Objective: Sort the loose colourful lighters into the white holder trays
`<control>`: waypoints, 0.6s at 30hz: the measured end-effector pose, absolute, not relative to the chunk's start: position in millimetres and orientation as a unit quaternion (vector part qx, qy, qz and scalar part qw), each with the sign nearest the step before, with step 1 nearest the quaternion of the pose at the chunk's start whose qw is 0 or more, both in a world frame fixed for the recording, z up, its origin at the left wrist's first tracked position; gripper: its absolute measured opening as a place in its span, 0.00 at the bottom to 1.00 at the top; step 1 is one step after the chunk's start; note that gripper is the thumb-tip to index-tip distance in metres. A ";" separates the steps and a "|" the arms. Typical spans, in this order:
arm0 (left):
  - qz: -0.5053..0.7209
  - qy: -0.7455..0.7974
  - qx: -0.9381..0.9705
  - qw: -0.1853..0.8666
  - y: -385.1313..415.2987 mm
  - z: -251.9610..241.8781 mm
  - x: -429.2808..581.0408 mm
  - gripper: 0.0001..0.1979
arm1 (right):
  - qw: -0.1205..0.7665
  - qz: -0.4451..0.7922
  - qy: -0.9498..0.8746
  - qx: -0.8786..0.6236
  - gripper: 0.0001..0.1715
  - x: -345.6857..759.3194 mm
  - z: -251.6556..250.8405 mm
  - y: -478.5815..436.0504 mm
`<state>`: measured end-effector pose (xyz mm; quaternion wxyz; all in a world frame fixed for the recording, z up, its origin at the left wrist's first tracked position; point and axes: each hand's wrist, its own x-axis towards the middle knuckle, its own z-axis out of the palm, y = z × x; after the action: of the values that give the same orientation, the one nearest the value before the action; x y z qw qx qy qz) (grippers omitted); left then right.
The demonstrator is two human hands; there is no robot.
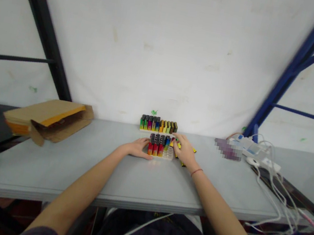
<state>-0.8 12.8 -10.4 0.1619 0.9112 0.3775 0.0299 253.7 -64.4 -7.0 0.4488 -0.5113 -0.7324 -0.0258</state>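
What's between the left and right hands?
Head view: a white tray holding upright multicoloured lighters lies between the left hand and the right hand.

**Nothing legible on the table**

The disposable lighters (158, 125) show only colour bands, no readable print. Left of them, the cardboard box (62, 121) carries no words that can be read. Right of them, the power strip (249, 146) has marks too small to tell, and a pixelated patch (227, 149) lies beside it
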 end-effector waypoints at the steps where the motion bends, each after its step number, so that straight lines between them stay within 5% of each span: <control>1: 0.028 0.378 0.911 0.163 12.9 -10.4 -0.9 0.52 | 0.459 -0.030 -0.702 -0.544 0.22 262.4 -6.9 -62.0; 10: 0.018 0.388 0.907 0.161 10.1 -7.1 -0.1 0.55 | 0.198 -0.014 -0.600 -0.775 0.20 336.6 -25.6 -44.3; 18: 0.020 0.387 0.907 0.162 9.4 -6.8 -0.5 0.55 | 0.189 -0.007 -0.623 -0.759 0.14 337.7 -27.4 -39.5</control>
<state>-0.5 9.4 -6.8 0.1624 0.9074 0.3872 0.0198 337.7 -39.5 -27.4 0.1889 -0.7587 -0.6234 -0.0065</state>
